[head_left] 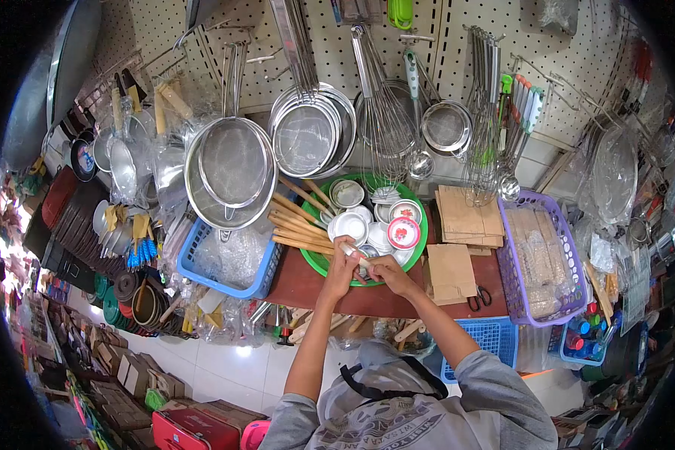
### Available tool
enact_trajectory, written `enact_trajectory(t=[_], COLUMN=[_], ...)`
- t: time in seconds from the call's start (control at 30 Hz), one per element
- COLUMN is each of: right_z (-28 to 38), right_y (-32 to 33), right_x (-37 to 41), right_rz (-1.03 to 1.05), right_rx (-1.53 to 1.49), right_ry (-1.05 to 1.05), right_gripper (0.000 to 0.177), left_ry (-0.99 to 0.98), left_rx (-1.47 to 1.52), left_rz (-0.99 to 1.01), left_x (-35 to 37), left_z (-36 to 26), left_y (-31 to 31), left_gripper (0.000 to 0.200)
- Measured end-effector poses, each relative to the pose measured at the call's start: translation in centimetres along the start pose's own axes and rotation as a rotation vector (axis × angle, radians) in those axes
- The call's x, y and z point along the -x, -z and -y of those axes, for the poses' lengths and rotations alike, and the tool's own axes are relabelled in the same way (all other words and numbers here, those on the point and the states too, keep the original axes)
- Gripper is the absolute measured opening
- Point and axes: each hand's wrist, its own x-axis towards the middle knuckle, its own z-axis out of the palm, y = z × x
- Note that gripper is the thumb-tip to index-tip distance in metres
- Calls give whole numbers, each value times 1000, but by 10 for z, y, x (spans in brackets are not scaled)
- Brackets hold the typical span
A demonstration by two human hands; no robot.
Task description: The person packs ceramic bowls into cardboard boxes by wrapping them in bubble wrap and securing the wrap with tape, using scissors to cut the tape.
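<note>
Toward the left end of the red-brown desk [300, 286], the loose, pale wooden sticks [300, 225] jut over the rim of the round green plastic basin [424, 238] and could roll if bumped. By the front edge, the left hand [340, 266] grips a small, pale, slender object [363, 262]; the right hand [391, 273] is curled against it, whether gripping I can't tell, and a slack hold might drop it among the small white bowls [349, 225]. Farther right, a careless forearm could knock the black-handled scissors [479, 299] off the front edge.

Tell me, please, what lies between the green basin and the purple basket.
In the head view, brown paper lies between them in two piles, with scissors beside the nearer one.
</note>
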Motion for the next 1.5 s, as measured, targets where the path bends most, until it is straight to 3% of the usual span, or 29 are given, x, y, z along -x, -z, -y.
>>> enact_trajectory(t=[0.17, 0.47, 0.57, 0.67, 0.77, 0.87, 1.17, 1.5], right_z=[4, 17, 25, 72, 81, 80, 89, 92], right_y=[1, -4, -9, 0, 12, 20, 19, 16], right_x=[-2, 0, 2, 14, 20, 22, 25, 20], right_rz=[-9, 37, -110, -141, -191, -191, -237, -192], right_rx=[-59, -102, -206, 58, 684, 984, 1144, 1192], right_ry=[-35, 134, 28, -16, 159, 445, 603, 557], right_gripper=[24, 21, 14, 20, 29, 31, 24, 15], left_ry=[20, 24, 80, 76, 67, 72, 143, 197], left_rx=[-6, 8, 122, 100, 4, 5, 35, 67], left_rz=[-8, -8, -17, -30, 4, 21, -26, -46], left_x=[-4, -7, -6, -5, -7, -8, -11, -13], left_z=[3, 17, 9, 8, 7, 6, 7, 8], left_y=[1, 6, 4, 3, 3, 2, -1, 0], left_gripper=[40, 32, 34, 35, 34, 32, 29, 32])
